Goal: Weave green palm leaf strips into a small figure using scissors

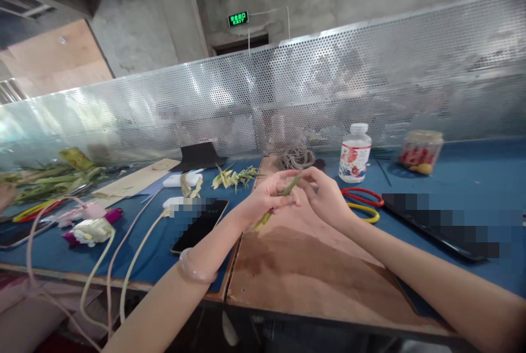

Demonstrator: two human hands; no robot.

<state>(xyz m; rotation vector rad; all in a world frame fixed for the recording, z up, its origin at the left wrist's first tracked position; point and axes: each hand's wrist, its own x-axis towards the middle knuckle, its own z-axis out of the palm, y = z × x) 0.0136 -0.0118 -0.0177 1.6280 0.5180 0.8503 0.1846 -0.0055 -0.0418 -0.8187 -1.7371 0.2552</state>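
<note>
A thin green plant stalk (291, 184), yellower at its lower end, slants up between my two hands over the bare wooden strip of the table. My left hand (269, 197) is closed round its middle, and a pale bangle (197, 266) circles that wrist. At the upper tip, the bent fingers of my right hand (322, 194) pinch the stalk; their exact grip is partly hidden. Behind my hands lies a coil of grey cord (296, 158). Left of it is a small pile of green and yellow leafy trimmings (234, 177).
Right of my hands stand a white-capped bottle (355, 154), a glass jar (421, 151), red and yellow rings (364, 211) and a dark case (435, 227). Leftward lie a phone (199, 224), cables (135, 257), and plant stalks (57, 180) beside another person's hand (6, 195). Perforated metal panels (197, 101) back the table.
</note>
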